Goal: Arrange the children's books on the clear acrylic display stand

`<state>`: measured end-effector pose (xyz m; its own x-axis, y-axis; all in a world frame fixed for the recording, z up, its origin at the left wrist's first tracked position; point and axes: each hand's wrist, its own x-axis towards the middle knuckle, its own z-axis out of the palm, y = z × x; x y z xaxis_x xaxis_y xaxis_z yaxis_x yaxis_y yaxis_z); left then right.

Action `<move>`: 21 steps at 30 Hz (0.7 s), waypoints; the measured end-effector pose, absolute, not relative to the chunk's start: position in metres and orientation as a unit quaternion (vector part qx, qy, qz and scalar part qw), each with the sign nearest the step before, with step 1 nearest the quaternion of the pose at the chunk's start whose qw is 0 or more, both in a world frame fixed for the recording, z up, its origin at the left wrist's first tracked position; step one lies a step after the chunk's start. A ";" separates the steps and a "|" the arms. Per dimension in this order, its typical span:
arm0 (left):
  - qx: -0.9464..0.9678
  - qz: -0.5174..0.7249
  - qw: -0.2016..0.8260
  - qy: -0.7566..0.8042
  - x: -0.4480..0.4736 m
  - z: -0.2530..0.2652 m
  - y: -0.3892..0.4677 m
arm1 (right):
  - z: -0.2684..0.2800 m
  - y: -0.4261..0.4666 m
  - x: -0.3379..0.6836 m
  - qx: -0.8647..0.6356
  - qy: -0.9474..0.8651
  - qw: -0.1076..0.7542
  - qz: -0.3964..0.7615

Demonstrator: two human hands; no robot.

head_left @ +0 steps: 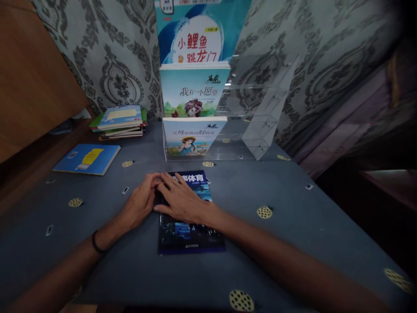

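Note:
A dark blue book (pixel 192 237) lies flat on the table in front of me, its cover up with white Chinese lettering at the top. My right hand (pixel 179 198) rests across its upper left part, palm down with fingers stretched out. At the book's left edge is my left hand (pixel 140 200), fingers bent and together, their tips meeting the right hand's fingertips. It seems to grip that edge; its thumb is hard to make out. The two hands cover the book's upper left corner and part of the title.
Behind the book stands a clear acrylic rack (pixel 260 117), books in its left side: a teal book (pixel 198 32), a green-white book (pixel 195 91) and a light blue book (pixel 195 137). Left are a blue book (pixel 87 159) and a book stack (pixel 120 121). A patterned cloth (pixel 286 248) covers the table.

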<state>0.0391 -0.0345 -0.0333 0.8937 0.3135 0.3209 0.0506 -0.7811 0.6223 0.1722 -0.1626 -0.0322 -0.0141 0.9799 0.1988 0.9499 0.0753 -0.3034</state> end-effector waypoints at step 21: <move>0.925 0.218 0.288 0.119 0.037 -0.034 -0.040 | -0.029 -0.196 0.190 -0.724 -0.659 0.198 0.048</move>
<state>0.0370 -0.0395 -0.0339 0.8764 0.3458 0.3351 0.0941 -0.8055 0.5850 0.1903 -0.1963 -0.0290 0.1258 0.9734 0.1914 0.9356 -0.0523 -0.3492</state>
